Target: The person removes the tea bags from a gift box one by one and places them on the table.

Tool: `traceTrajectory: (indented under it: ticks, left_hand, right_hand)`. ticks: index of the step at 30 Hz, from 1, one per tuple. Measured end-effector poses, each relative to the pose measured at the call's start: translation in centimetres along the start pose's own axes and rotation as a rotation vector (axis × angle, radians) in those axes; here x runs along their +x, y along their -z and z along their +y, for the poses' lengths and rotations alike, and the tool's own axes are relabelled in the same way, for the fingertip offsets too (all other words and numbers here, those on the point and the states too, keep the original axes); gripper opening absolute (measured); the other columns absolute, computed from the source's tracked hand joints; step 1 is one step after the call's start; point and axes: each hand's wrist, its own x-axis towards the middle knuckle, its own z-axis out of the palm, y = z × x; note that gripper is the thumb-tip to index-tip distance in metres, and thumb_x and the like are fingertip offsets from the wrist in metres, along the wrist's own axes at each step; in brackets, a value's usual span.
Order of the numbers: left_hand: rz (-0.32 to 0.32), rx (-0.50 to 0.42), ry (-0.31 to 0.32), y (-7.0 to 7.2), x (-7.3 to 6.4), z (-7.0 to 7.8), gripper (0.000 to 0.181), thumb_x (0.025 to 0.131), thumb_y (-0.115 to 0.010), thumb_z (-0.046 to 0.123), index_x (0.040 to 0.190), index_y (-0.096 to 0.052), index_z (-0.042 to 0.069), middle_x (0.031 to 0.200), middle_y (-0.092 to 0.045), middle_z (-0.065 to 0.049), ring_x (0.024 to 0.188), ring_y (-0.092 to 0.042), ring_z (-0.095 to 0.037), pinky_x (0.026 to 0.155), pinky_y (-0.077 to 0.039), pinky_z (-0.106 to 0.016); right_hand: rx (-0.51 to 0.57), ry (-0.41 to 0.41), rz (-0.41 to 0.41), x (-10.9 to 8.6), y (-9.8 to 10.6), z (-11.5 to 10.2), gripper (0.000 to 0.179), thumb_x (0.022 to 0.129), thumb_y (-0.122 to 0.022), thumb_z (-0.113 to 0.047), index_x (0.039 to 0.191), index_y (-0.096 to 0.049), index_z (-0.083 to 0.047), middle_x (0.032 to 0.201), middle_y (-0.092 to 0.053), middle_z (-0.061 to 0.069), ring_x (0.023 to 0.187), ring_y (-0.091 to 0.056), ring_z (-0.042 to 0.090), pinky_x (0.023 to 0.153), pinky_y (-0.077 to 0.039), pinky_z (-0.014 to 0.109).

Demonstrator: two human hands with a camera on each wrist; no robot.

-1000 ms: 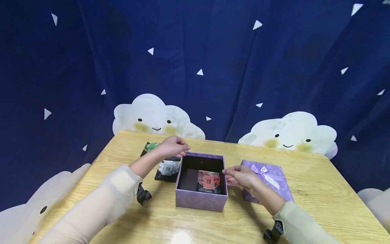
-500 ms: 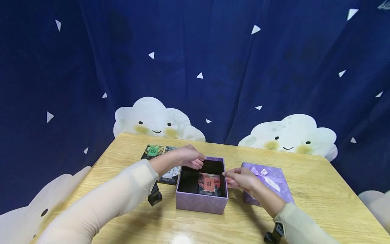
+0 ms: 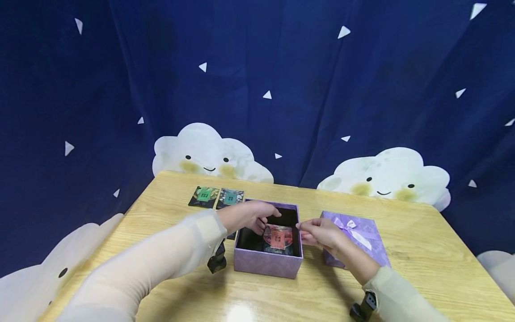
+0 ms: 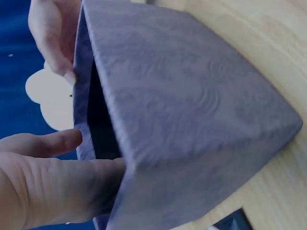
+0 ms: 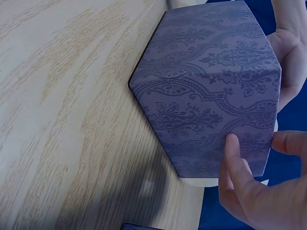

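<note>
An uncovered purple patterned gift box [image 3: 267,264] with a dark inside stands mid-table. Inside it lies a flat packet [image 3: 283,246] with a red label, toward the right wall. My left hand [image 3: 250,215] reaches over the left wall into the box, fingers loosely bent and spread just above the packet's left side. In the left wrist view the box wall [image 4: 192,96] hides the fingertips. My right hand [image 3: 325,232] pinches the top of the right wall. In the right wrist view its fingers press the patterned outside [image 5: 201,91] while the thumb is at the rim.
The box's purple lid [image 3: 372,243], with a ribbon bow [image 3: 349,225], lies to the right. Left of the box lie a green-labelled packet [image 3: 204,195] and a blue-labelled packet [image 3: 230,197]. Another packet is mostly hidden under the left arm. A dark blue curtain [image 3: 297,89] hangs behind the table.
My left hand has moved right and down, from beside the box's back left corner to inside the box. The right hand keeps its hold on the right wall.
</note>
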Motion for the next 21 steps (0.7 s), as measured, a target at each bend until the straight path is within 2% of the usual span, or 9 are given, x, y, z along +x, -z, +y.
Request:
traceTrajectory:
  ticks: [7,16,17,21]
  left_hand:
    - [0.001,-0.055,0.075,-1.0,0.2,-0.4,0.065,0.091,-0.059,0.023,0.137,-0.031,-0.014,0.136,-0.040,-0.033,0.131,-0.044,-0.044,0.112,-0.038,-0.054]
    - [-0.008,-0.079,0.094,-1.1,0.2,0.2,0.069,0.091,-0.058,0.024,0.138,-0.027,-0.015,0.141,-0.037,-0.033,0.132,-0.044,-0.044,0.112,-0.038,-0.053]
    - [-0.015,-0.074,0.097,-1.0,0.5,0.3,0.070,0.090,-0.060,0.025,0.137,-0.027,-0.016,0.139,-0.037,-0.033,0.130,-0.046,-0.044,0.110,-0.040,-0.054]
    - [0.020,-0.046,0.077,-0.9,0.2,1.0,0.070,0.088,-0.062,0.028,0.135,-0.031,-0.015,0.134,-0.041,-0.031,0.123,-0.051,-0.041,0.104,-0.048,-0.048]
  right_hand:
    - [-0.003,0.008,-0.014,0.1,0.2,0.0,0.043,0.095,-0.056,-0.013,0.121,-0.043,0.020,0.090,-0.060,0.006,0.073,-0.067,0.003,0.079,-0.059,0.022]
    - [0.013,0.003,-0.028,0.1,0.1,0.0,0.042,0.095,-0.055,-0.012,0.120,-0.044,0.019,0.089,-0.060,0.006,0.072,-0.066,0.003,0.079,-0.059,0.021]
    - [0.012,0.003,-0.027,0.1,0.1,0.0,0.042,0.095,-0.055,-0.012,0.120,-0.044,0.019,0.088,-0.060,0.005,0.072,-0.066,0.003,0.078,-0.059,0.021]
    - [0.011,0.004,-0.031,0.2,0.2,0.0,0.042,0.095,-0.055,-0.012,0.120,-0.044,0.019,0.087,-0.061,0.005,0.072,-0.066,0.004,0.077,-0.059,0.020]
